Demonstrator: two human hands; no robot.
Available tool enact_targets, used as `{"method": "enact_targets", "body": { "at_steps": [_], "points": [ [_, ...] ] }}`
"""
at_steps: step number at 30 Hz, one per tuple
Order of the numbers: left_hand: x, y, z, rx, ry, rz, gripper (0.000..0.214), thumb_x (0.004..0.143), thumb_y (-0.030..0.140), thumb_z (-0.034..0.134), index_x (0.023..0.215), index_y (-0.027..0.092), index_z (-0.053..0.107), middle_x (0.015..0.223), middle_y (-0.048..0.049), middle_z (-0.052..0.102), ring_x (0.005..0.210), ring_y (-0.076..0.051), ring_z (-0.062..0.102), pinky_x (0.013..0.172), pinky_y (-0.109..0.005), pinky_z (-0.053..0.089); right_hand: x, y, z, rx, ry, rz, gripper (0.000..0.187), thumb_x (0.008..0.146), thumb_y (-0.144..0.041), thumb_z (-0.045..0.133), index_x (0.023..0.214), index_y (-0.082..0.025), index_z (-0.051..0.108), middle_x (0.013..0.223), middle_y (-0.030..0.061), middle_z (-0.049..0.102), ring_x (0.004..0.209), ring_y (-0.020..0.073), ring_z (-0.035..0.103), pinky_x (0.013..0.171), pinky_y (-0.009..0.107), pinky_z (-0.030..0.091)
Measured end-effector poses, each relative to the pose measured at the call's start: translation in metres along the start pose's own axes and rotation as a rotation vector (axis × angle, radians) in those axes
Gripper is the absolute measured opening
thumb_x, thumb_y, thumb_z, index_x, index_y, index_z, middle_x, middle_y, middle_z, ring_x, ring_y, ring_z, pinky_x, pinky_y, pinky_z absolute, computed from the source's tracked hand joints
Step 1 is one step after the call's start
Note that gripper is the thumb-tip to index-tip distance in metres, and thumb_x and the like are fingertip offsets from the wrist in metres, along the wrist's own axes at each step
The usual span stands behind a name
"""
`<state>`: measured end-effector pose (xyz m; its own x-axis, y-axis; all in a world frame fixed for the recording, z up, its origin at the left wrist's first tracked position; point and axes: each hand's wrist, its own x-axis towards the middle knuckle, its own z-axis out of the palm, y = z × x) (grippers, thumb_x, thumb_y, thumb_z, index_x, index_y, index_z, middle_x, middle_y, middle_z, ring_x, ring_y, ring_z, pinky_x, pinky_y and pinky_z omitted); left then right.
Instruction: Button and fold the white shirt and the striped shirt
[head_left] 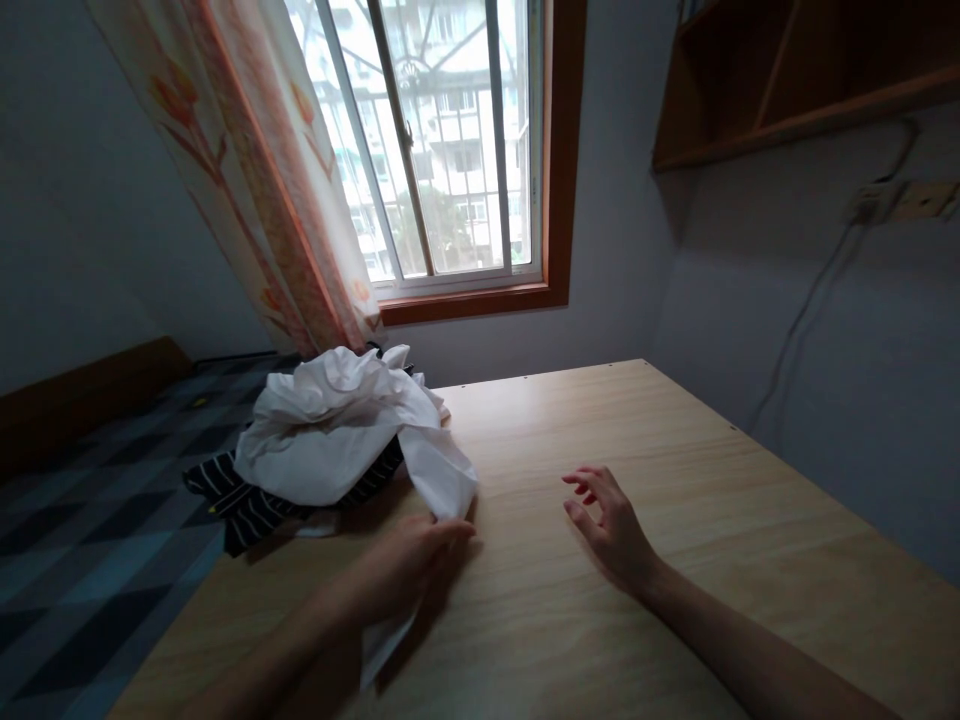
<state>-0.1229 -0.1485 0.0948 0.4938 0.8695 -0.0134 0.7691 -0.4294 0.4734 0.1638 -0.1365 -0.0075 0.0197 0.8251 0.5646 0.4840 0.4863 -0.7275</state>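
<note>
A heap of white cloth (322, 440), crumpled like a garment, lies at the left side of the wooden table (570, 640). Under it shows a black cloth with white stripes (251, 510), partly hidden. My left hand (424, 550) is closed around a narrow part of the white cloth that runs out from the heap toward me, and its loose end hangs below the hand. To the right, my right hand (607, 525) hovers over the table with curved fingers apart and holds nothing.
Beside the table on the left is a bed with a dark checked cover (82, 530). A flowered curtain (262, 170) hangs by the window (450, 140). On the right wall are a wooden shelf (810, 115) and a cable (799, 320) at a socket.
</note>
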Motion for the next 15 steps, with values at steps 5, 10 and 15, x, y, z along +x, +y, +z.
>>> {"method": "enact_targets", "body": {
  "at_steps": [5, 10, 15],
  "points": [
    [0.048, 0.007, -0.091, -0.705, 0.614, 0.091, 0.036, 0.070, 0.043, 0.073, 0.100, 0.023, 0.071, 0.093, -0.0063, 0.071, 0.077, -0.023, 0.064, 0.069, -0.039, 0.055, 0.002, 0.000, -0.003, 0.011, 0.016, 0.017, 0.020, 0.085, -0.022, 0.055, 0.103, -0.020, 0.063, 0.105, 0.0079, 0.058, 0.079, 0.0178, 0.060, 0.066, 0.033, 0.054],
    [0.062, -0.038, -0.134, -1.102, 1.154, -0.227, 0.021, 0.078, 0.026, 0.067, 0.098, 0.025, 0.063, 0.101, -0.0053, 0.069, 0.085, -0.018, 0.064, 0.069, -0.031, 0.057, 0.003, 0.002, -0.004, 0.024, 0.057, 0.015, 0.018, 0.085, -0.023, 0.055, 0.101, -0.020, 0.064, 0.105, 0.0080, 0.057, 0.081, 0.0185, 0.060, 0.067, 0.034, 0.054],
    [0.031, -0.042, -0.098, -1.336, 0.958, -0.463, 0.035, 0.101, 0.037, 0.023, 0.114, 0.015, 0.048, 0.087, -0.0103, 0.069, 0.058, -0.012, 0.059, 0.050, -0.022, 0.049, 0.003, 0.000, -0.003, 0.026, 0.028, 0.026, 0.019, 0.085, -0.023, 0.055, 0.101, -0.020, 0.064, 0.105, 0.0080, 0.058, 0.077, 0.0173, 0.060, 0.065, 0.033, 0.054]
  ]
}}
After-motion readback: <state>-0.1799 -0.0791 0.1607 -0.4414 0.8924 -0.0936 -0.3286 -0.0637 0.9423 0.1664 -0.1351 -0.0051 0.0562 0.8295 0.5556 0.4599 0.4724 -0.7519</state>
